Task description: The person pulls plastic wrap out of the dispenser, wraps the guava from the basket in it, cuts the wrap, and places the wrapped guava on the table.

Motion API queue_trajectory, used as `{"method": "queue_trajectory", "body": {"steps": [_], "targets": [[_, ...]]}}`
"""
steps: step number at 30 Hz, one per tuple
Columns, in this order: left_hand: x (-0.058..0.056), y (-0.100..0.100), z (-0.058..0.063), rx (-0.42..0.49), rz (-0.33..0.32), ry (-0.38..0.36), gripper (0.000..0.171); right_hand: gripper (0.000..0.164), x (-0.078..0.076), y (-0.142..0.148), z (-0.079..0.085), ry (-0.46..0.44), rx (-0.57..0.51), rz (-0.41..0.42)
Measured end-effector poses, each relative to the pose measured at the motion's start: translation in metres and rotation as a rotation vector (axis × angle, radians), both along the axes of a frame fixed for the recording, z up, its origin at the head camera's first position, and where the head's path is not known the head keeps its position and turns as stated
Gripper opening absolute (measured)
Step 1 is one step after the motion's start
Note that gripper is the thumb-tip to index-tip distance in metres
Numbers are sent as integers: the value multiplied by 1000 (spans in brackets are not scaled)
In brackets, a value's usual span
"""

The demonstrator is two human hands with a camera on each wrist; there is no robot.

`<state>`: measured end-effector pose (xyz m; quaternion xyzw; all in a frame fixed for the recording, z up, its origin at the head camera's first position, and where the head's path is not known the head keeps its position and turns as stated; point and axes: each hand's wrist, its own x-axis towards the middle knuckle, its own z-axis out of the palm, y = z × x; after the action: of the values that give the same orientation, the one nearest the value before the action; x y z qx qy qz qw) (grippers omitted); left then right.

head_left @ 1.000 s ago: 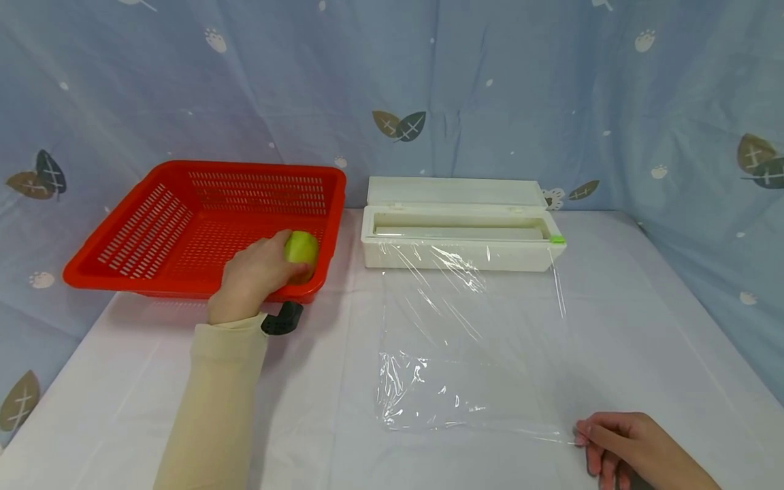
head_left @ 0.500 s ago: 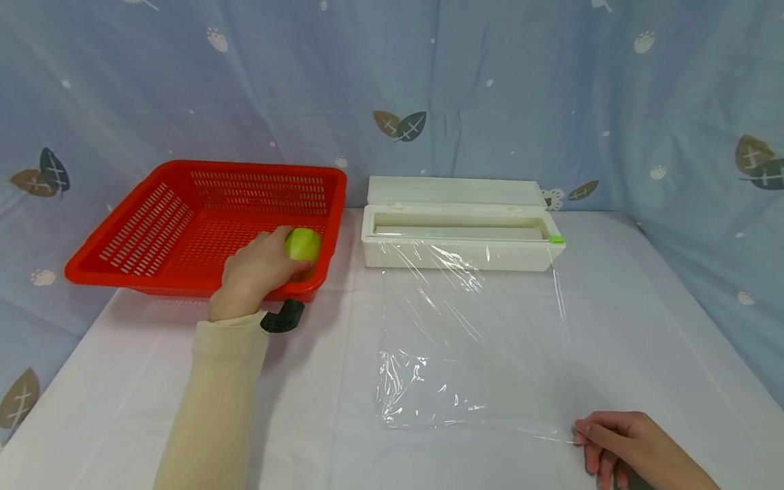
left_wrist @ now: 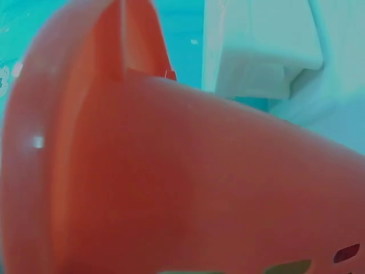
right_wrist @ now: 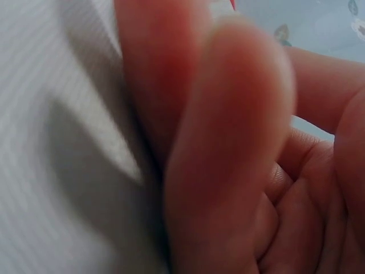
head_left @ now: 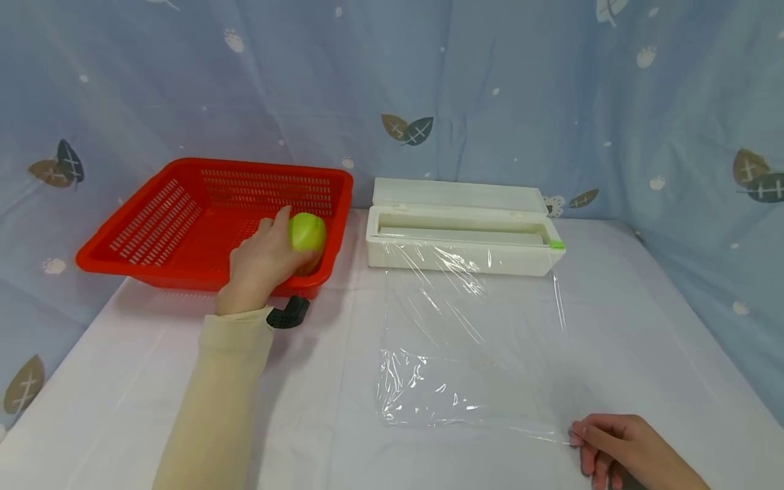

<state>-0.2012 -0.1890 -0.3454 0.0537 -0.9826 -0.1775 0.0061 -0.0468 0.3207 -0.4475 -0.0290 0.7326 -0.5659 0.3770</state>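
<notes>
A person's left hand (head_left: 262, 255) gripped a green fruit (head_left: 307, 231), thumb on the near side and fingers curled round the far, inside the right end of a red basket (head_left: 202, 238) on a white-covered counter (head_left: 318, 408). The fruit sat slightly higher in the basket than half a second earlier, a shift suggesting that lifting had begun; whether it had left whatever lay beneath could not be told. To the basket's right stood a white dispenser box (head_left: 520, 262), lid raised, a sheet of clear film (head_left: 471, 354) running over its front edge. Well apart from the left, toward the person and to the right of the basket, the right hand (head_left: 625, 446) pinched the film's near corner, as it had moments before, apparently keeping the sheet drawn out. The left wrist view, filled by the basket's wall, did not show that hand's grip.
</notes>
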Motion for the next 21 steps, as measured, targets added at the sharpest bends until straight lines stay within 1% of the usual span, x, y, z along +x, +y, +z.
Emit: {"method": "queue_trajectory", "body": {"steps": [3,7,14,21], "targets": [[0,1,0,16,11,31,84,39,1,0,-1,5,9,-6],[1,2,0,61,27,72,86,39,2,-1,-1,28,23,3],[1,2,3,123,70,184,86,38,2,-2,1,46,17,20],[1,10,11,166,71,273,84,38,3,-2,5,61,10,20]]}}
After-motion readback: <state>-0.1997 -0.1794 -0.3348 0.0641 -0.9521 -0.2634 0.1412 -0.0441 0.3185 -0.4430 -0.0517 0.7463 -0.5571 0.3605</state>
